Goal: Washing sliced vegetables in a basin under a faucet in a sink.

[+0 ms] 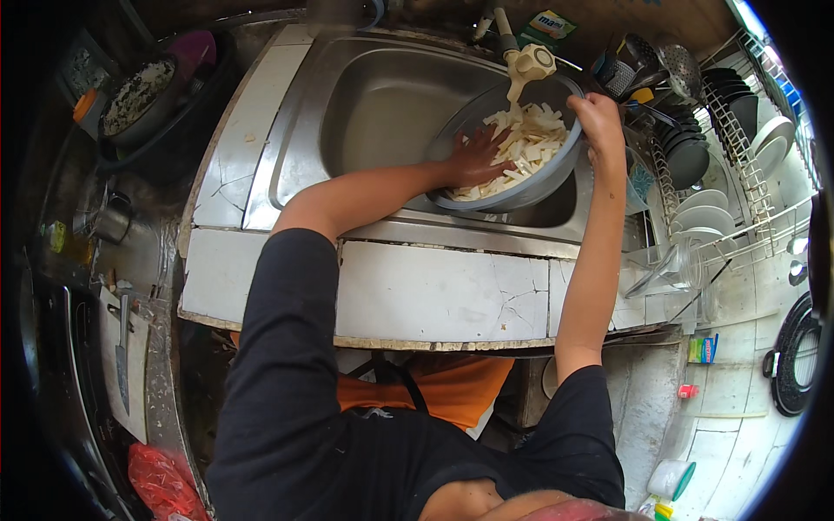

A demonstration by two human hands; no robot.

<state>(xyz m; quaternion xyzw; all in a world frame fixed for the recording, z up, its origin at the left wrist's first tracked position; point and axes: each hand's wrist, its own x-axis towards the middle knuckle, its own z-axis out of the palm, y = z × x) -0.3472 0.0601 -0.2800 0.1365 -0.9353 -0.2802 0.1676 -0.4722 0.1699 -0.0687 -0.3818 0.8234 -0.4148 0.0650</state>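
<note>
A grey plastic basin sits tilted to the left in the stainless steel sink. Pale cut pieces of food, chunky and strip-like, fill its right and near side. My right hand grips the basin's rim on the far right. With fingers spread, my left hand lies against the pieces at the lower left of the basin and grasps nothing. Cloudy liquid covers the sink bottom to the left. A cream plastic tap hangs over the basin; no stream is clear from its spout.
To the right stands a white wire dish rack with dark bowls and white plates. Utensils cluster behind it. Cracked white tiles edge the counter. At left, a knife rests on a cutting board, below a pot.
</note>
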